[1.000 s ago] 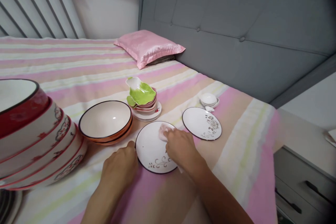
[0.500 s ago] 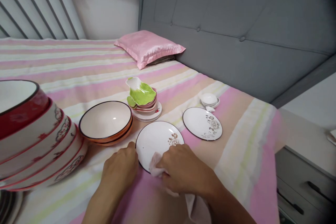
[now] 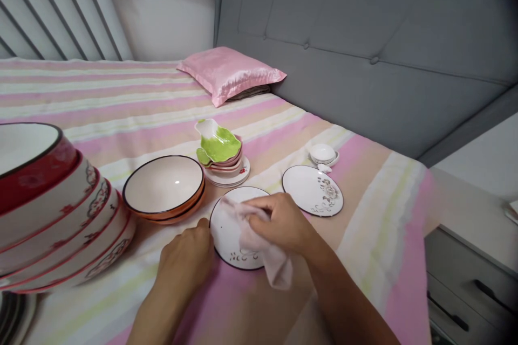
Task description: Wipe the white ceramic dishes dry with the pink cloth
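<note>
A white plate (image 3: pixel 226 232) with a dark rim and a brown flower print lies before me on the striped bedspread. Its left edge is pinched by my left hand (image 3: pixel 186 253), whose fingertips are partly hidden. My right hand (image 3: pixel 279 221) is closed on a pale pink cloth (image 3: pixel 265 250), which lies over the right part of the plate and hangs past its near edge. Just beyond my right hand rests a second flower-print plate (image 3: pixel 303 186), with nobody touching it.
Left stand a tall stack of red-and-white bowls (image 3: pixel 60 226) and orange bowls (image 3: pixel 162 186). Green leaf-shaped dishes (image 3: pixel 218 145) sit on small plates behind. Small white dishes (image 3: pixel 322 152) lie at the right. A pink pillow (image 3: pixel 230 70) rests near the grey headboard (image 3: pixel 343 27).
My right hand has moved up across the plate with the cloth, now spread over its right part. The plate's flower print has turned from the right side to the near side.
</note>
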Demonstrator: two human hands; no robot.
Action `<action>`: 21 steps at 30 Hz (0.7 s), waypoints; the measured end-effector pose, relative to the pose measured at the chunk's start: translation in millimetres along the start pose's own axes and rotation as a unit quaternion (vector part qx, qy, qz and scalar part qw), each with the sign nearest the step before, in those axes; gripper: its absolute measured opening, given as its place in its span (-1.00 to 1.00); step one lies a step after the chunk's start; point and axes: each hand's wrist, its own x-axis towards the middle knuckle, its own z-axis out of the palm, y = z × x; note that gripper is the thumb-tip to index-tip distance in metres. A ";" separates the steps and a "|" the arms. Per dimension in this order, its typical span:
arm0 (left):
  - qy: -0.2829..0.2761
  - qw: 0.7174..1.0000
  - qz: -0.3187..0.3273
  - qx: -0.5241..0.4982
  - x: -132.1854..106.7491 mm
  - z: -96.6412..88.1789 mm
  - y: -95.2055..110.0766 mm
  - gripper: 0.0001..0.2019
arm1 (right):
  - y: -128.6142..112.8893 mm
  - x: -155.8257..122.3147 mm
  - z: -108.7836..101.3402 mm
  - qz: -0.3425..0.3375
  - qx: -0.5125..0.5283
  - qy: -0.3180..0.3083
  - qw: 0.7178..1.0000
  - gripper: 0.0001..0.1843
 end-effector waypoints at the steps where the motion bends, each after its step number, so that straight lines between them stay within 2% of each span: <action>1: 0.001 1.000 -0.003 -0.005 -0.1 -0.5 0.3 -0.76 | 6.6 4.7 3.0 0.014 -0.011 0.049 0.999 -0.60; 2: 0.000 1.000 -0.005 -0.009 -0.2 -1.2 0.8 -0.75 | 13.3 9.2 6.6 0.022 -0.030 0.079 0.996 -0.56; 3: -0.001 1.000 -0.006 -0.013 -0.3 -1.9 1.3 -0.74 | 19.6 13.2 10.8 0.021 -0.054 0.084 0.995 -0.51; 6: -0.004 1.000 -0.010 -0.017 -0.9 -3.3 2.4 -0.71 | 32.6 19.7 24.3 -0.016 -0.116 -0.012 0.993 -0.36; 8: -0.003 1.000 -0.008 -0.017 -1.0 -3.2 2.5 -0.70 | 34.4 19.4 31.4 -0.043 -0.127 -0.077 0.988 -0.34; 10: -0.002 1.000 -0.006 -0.017 -1.0 -2.6 2.4 -0.70 | 32.1 17.1 34.8 -0.068 -0.126 -0.113 0.983 -0.35; 14: -0.002 1.000 -0.004 -0.012 -0.8 -1.3 2.0 -0.70 | 27.3 14.4 31.4 -0.114 -0.115 -0.167 0.972 -0.37; 21: -0.007 1.000 0.002 0.000 0.0 -0.5 0.2 -0.76 | 31.2 17.0 24.1 -0.186 -0.057 -0.252 0.948 -0.27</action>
